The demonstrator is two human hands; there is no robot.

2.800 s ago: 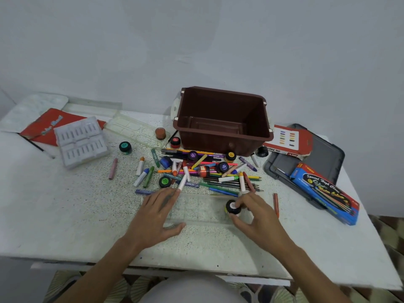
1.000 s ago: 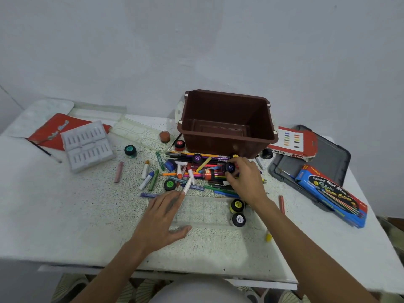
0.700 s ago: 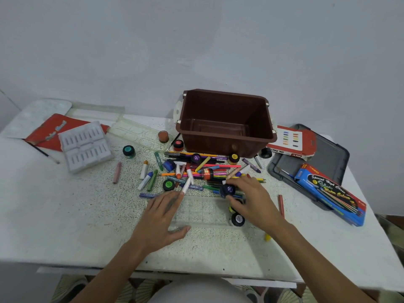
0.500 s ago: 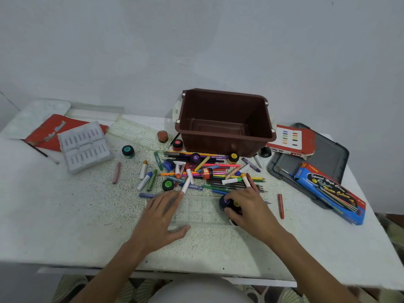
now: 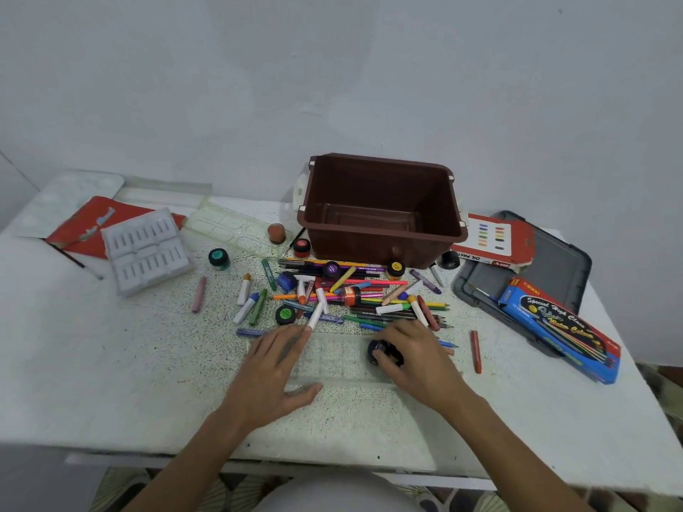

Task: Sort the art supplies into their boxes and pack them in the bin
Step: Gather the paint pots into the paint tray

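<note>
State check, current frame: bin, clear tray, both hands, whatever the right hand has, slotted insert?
brown bin: upright, open, empty.
clear tray: flat on the table, left hand on it.
left hand: open, fingers flat on the tray.
right hand: curled round a dark paint pot.
dark paint pot: gripped, at the tray's right end.
grey slotted insert: slots empty.

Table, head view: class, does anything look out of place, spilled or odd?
Pencils, crayons and paint pots lie jumbled in one heap before the empty bin; one red crayon lies apart, right of the right hand, which grips a pot.
</note>
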